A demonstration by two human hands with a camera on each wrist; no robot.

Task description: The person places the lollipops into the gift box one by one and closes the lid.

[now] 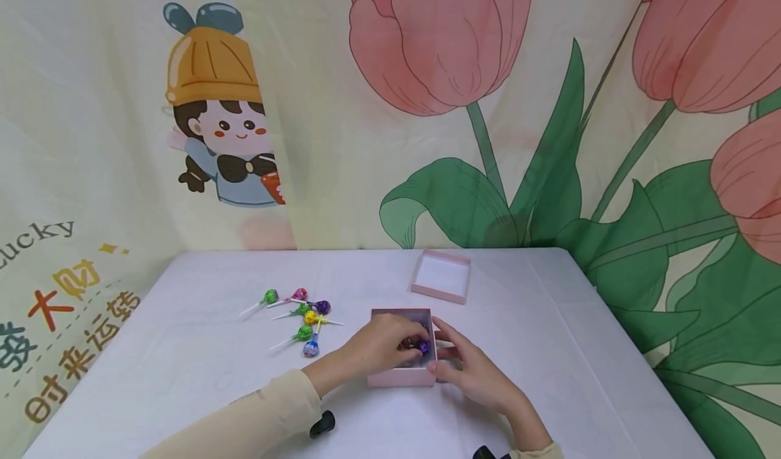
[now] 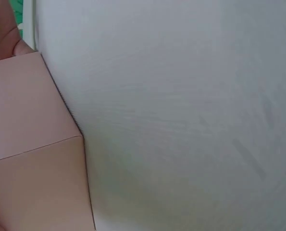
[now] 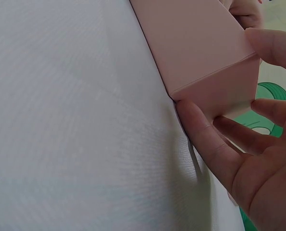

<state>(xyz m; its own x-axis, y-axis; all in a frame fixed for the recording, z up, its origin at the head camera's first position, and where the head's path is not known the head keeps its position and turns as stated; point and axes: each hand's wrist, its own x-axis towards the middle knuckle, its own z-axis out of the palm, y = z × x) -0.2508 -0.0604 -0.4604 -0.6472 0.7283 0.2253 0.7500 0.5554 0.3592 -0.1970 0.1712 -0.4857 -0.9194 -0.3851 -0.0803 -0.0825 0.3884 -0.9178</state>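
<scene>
An open pink box [image 1: 401, 377] stands on the white table. My left hand [image 1: 384, 342] reaches over its rim, with bent fingers down inside it. A purple lollipop [image 1: 424, 346] shows at the left fingertips, pinched there and partly covered by the hand. My right hand [image 1: 472, 371] holds the box at its right side. In the right wrist view, the right thumb [image 3: 275, 45] lies at the top edge near a corner, while the other fingers spread along the side wall down to the table. Only the outer walls of the box [image 2: 32, 106] fill the left of the left wrist view.
Left of the box lie several lollipops [image 1: 305, 333] in green, yellow, blue, red and purple wrappers, sticks pointing various ways. The pink box lid [image 1: 441, 276] rests behind the box, its white inside facing up. A printed cloth with tulips [image 1: 445, 38] hangs behind the table [image 1: 201, 350].
</scene>
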